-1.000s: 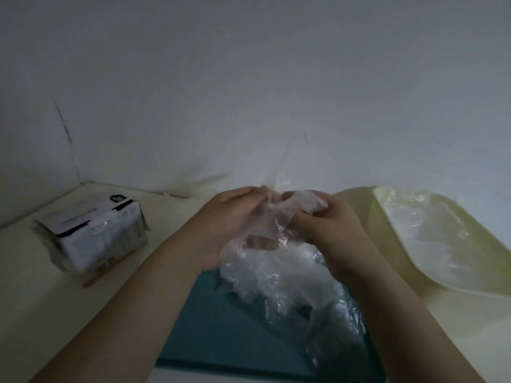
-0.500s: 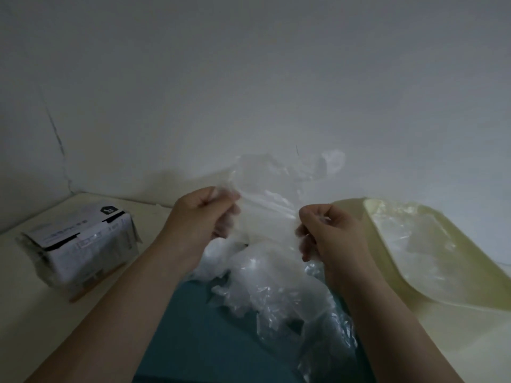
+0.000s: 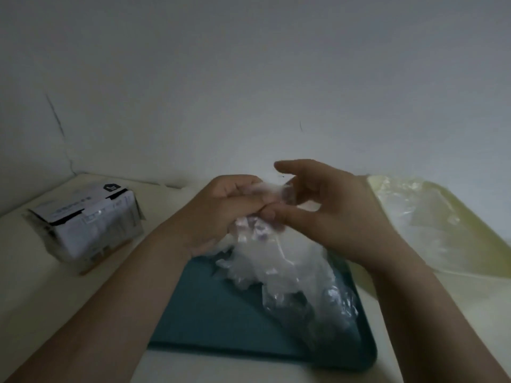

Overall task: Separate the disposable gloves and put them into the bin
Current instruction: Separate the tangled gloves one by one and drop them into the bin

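1. Head view, the task's thing: the disposable gloves (image 3: 279,264) are one crumpled wad of clear film. Its top is held up between both hands and its tail hangs onto the teal tray (image 3: 215,313) at 6 o'clock.
2. Handling, as a judgement: the film looks nearly weightless, limp and slick. Layers likely cling together, so a hard tug may stretch or tear one or drag several out at once.
3. Where to take hold: a single loose edge or cuff at the top of the wad looks best. One hand would anchor the rest while the other peels sideways.
4. Left hand (image 3: 221,208): its grip is closed, with the fingers curled round the upper part of the wad.
5. Right hand (image 3: 340,214): the thumb touches the wad just beside the left fingers. The forefinger points out toward 9 o'clock and the other fingers are loosely bent behind some film. Whether this grip has a layer pinched cannot be told.
6. The bin (image 3: 486,244), pale yellow-green, sits at 3 o'clock of the hands. It is near them and already holds clear film.
7. Surface: a pale bench (image 3: 41,286) carries the tray, the bin and a white carton box (image 3: 91,225) at 9 o'clock, well apart from the wad.
8. Room: dim light, with a plain wall (image 3: 249,78) close behind at 12 o'clock and a corner at 10 o'clock.
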Demonstrator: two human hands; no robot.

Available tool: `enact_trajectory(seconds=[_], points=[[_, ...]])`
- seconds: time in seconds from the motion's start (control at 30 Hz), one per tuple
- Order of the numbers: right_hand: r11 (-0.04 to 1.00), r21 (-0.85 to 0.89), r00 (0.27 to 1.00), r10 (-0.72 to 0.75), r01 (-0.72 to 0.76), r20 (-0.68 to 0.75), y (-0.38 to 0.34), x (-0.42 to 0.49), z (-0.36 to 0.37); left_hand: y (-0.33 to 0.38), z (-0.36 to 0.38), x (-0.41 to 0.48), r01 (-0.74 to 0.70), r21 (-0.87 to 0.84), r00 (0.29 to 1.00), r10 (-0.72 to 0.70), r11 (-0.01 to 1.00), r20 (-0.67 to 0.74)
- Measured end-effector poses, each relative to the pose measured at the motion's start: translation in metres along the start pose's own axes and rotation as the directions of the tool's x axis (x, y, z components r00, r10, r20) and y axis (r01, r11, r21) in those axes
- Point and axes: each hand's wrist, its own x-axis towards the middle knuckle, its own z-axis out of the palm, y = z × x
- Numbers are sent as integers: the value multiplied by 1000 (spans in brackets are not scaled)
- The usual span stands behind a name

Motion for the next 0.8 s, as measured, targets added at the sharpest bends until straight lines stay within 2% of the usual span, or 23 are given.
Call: enact_trajectory(seconds=[0.07,0.1,0.13,0.17,0.2,0.23,0.3,0.33,0.37,0.47,0.53,0.63,0.7,0.73,0.8], points=[[995,95,997,50,-43,-63,11,5,-4,-4,5,8,51,-287,997,-67,956,-46],[992,107,994,72,-63,-87,18,6,-6,-9,5,13,60,-347,986,-109,936,-124],[991,101,990,97,-87,-100,24,8,-7,-14,6,16,64,-286,967,-130,956,-217],[988,95,987,128,-118,-101,29,8,-8,-23,3,19,96,-106,953,-122,990,-279],[986,80,985,151,-144,-88,33,9,-8,-31,2,19,148,143,952,-101,979,-290],[985,57,983,169,-166,-68,36,9,-7,-41,-1,18,183,406,964,-82,895,-253],[982,8,981,187,-187,-49,38,9,-5,-57,-4,16,202,702,979,-169,683,-117],[983,18,982,186,-185,-44,39,9,-4,-64,-3,16,193,765,975,-208,614,-79],[980,65,981,192,-190,-32,39,10,-3,-69,-2,18,199,783,973,-216,589,-85],[953,203,974,228,-226,11,40,11,1,-72,1,22,145,822,989,-105,551,-104],[960,183,977,211,-210,15,42,12,3,-73,-2,24,166,806,986,-88,568,-141],[969,158,982,179,-188,65,42,11,2,-72,-8,23,200,728,977,-81,655,-195],[984,90,983,144,-155,117,41,10,-3,-68,-10,24,196,673,965,-17,713,-263],[988,65,981,129,-139,142,41,9,-5,-64,-11,26,186,603,938,44,776,-345],[991,65,977,100,-115,190,40,8,-8,-54,-11,28,106,341,833,104,934,-543]])
